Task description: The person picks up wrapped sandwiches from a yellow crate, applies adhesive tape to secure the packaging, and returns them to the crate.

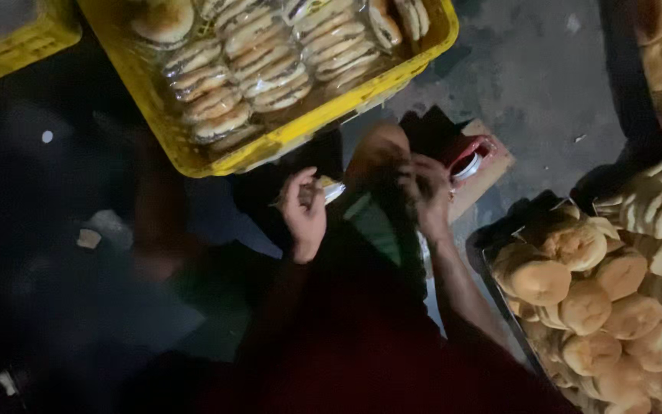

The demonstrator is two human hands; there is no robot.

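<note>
Head view, L to R: yellow crate [193, 157] w/ bagged filled buns [262, 65], part full; left hand [304, 211] closed round a small pale item [329, 188], prob. a bun. Right hand [427, 192] grips sthg dark, blurred, can't tell what. Tray [499, 272] of loose plain buns [584, 307] heaped high, so much seems left.

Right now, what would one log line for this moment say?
left hand: holds a small bun piece | right hand: raised beside it, grip blurred | yellow crate: bagged filled buns | tray: loose buns
</note>
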